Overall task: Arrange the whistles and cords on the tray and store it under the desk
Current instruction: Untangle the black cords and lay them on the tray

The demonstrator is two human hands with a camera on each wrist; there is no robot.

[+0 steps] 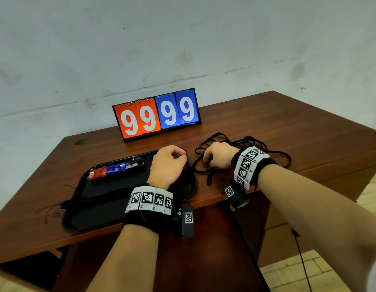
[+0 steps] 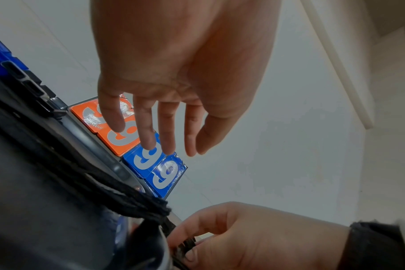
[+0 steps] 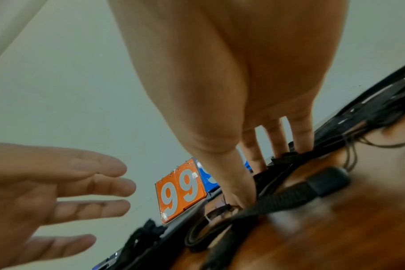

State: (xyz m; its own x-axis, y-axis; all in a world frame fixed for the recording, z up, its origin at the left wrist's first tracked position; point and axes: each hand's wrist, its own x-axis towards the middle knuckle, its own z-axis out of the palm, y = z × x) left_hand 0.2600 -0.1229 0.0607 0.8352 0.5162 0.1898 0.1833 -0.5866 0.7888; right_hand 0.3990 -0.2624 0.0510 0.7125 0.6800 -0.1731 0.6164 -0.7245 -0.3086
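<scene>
A black tray [image 1: 111, 199] lies on the desk's front left, with a row of red, blue and black whistles [image 1: 117, 167] along its far side. A bundle of black cords [image 2: 127, 197] rests in the tray by its near right rim. My left hand [image 1: 168, 163] hovers over the tray's right end, and in the left wrist view its fingers [image 2: 169, 138] hang relaxed and hold nothing. Just right of the tray, my right hand [image 1: 216, 155] sits on a loose tangle of black cords [image 1: 254, 141]. Its thumb and fingers [image 2: 192, 252] pinch one cord.
An orange and blue flip scoreboard [image 1: 157, 114] reading 99 99 stands behind the tray, near the wall. The brown desk [image 1: 298, 123] stretches off to the right past the tangle. A dark opening under the desk [image 1: 204, 249] shows between my forearms.
</scene>
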